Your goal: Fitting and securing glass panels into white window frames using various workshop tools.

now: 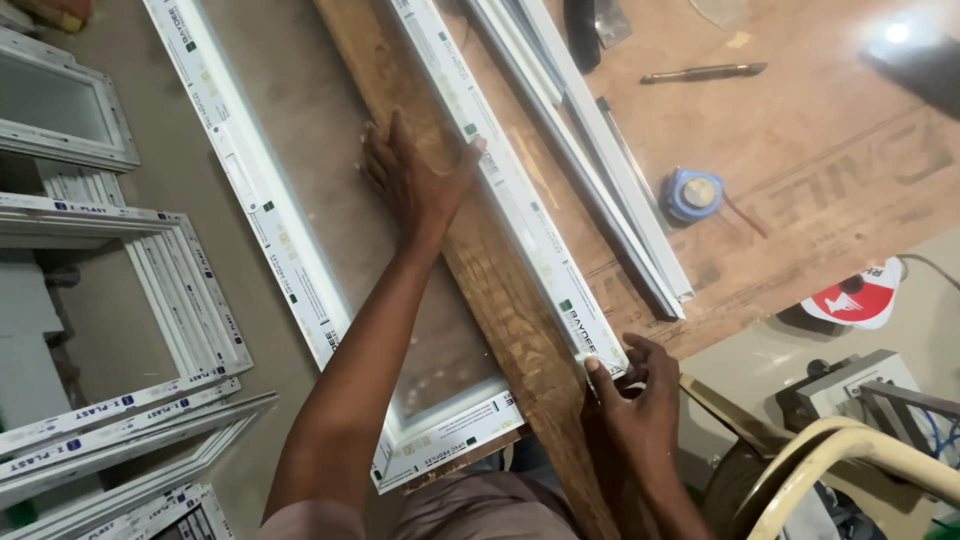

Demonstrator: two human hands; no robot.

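Observation:
A white plastic window frame [270,230] with a glass pane lies tilted over the edge of a wooden workbench [800,150]. Its right side rail [510,190] rests on the bench's rough timber edge [500,290]. My left hand [415,180] lies flat on that timber edge, with the thumb against the rail. My right hand [635,395] pinches the rail's near corner between its fingertips.
Loose white profile strips [590,150] lie on the bench beside the frame. A blue tape measure [695,192] and a dark pen-like tool [705,72] sit farther right. More white frames [130,300] are stacked on the floor at left. A curved chair back [830,460] and a machine [860,385] stand at lower right.

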